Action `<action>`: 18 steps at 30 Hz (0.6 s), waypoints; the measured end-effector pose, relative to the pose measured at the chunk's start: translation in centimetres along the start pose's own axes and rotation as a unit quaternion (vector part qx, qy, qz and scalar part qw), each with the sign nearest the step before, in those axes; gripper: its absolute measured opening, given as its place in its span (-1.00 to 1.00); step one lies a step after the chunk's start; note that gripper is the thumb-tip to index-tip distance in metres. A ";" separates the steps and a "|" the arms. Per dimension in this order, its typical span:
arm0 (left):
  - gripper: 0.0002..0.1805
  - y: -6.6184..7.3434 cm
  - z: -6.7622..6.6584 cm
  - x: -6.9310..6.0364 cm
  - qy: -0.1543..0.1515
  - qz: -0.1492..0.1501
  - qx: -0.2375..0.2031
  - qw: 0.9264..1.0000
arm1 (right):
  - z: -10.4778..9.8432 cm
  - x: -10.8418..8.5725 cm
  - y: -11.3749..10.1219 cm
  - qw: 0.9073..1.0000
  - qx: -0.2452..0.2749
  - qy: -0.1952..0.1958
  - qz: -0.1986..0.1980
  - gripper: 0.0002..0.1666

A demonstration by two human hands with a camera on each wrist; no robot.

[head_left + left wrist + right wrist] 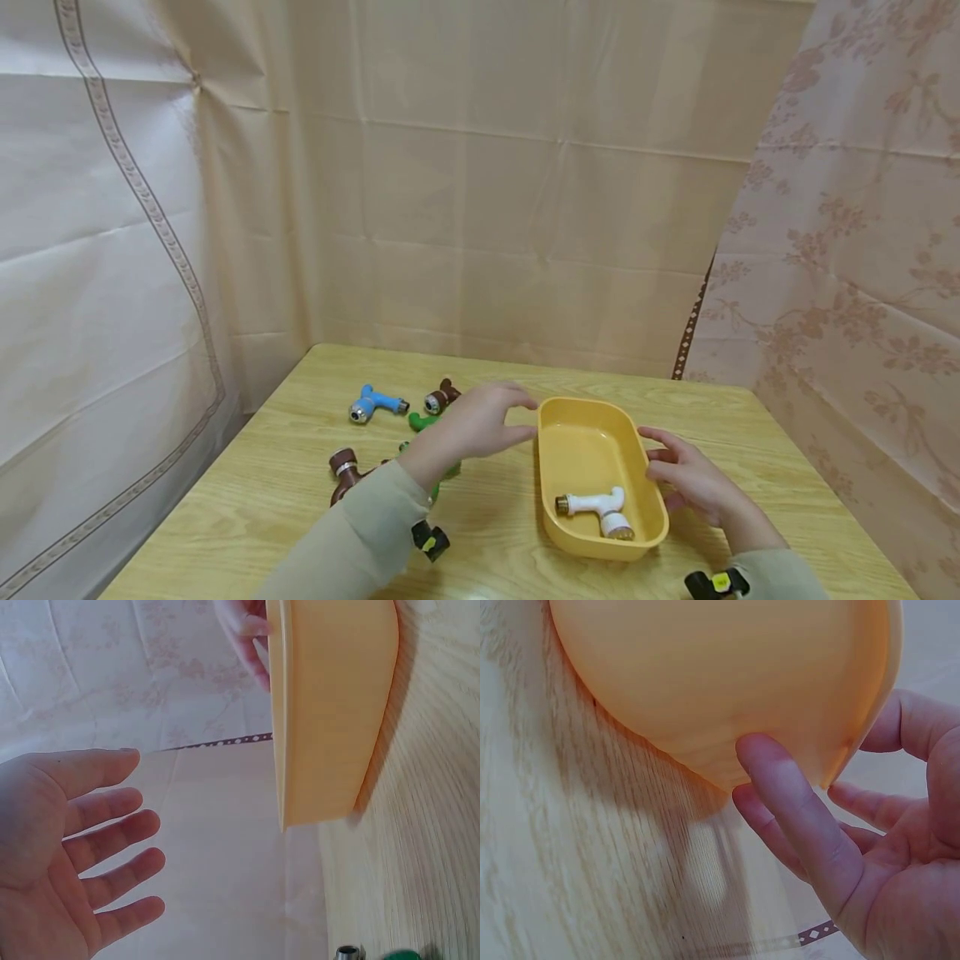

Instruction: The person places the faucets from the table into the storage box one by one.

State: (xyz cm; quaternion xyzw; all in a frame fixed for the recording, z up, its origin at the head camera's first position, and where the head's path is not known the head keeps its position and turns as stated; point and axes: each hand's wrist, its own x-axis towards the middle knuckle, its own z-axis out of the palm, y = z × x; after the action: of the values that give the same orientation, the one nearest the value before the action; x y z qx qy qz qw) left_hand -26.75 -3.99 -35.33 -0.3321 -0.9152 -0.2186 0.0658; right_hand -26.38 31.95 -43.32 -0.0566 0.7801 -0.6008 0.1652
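Note:
A yellow plastic bin (pixel 592 546) stands upright on the table, with a white tap (pixel 597 503) lying inside at its near end. My left hand (pixel 491 421) hovers by the bin's left side, thumb and fingers spread. The left wrist view shows a gap between that hand (pixel 82 847) and the bin's wall (pixel 337 712). On the opposite side, my right hand (pixel 693 479) touches the bin. In the right wrist view its extended fingers (pixel 780 780) rest against the outer wall and near the rim, without wrapping round it.
Left of the bin lie a blue tap (pixel 378 402), a dark brown tap (pixel 442 396), a green tap (pixel 422 422) and a larger brown tap (pixel 345 473). My left forearm partly hides more green pieces. Cloth curtains (pixel 487 208) surround the wooden table (pixel 495 533).

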 end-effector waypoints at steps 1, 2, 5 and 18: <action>-0.57 -0.2 -0.1 -0.1 0.001 -0.003 -0.001 1.000 | 0.0 0.0 0.0 1.000 0.000 0.000 0.000 -0.03; -0.57 -0.4 -0.1 -0.3 0.003 -0.008 -0.001 1.000 | 0.0 0.0 0.0 1.000 0.001 -0.001 0.000 -0.03; -0.57 -1.0 -0.2 -0.7 0.005 -0.016 -0.002 1.000 | 0.0 0.0 -0.1 1.000 0.004 -0.003 -0.002 -0.03; -0.55 -3.3 -0.2 -2.3 0.004 -0.036 0.000 0.999 | 0.0 0.0 -0.1 1.000 0.005 -0.004 -0.005 -0.03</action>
State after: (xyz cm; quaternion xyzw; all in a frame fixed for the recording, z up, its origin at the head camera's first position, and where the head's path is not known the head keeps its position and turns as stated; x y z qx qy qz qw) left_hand -27.09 -7.70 -36.94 -0.2980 -0.9264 -0.2218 0.0618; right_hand -26.34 31.93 -43.24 -0.0624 0.7763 -0.6049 0.1658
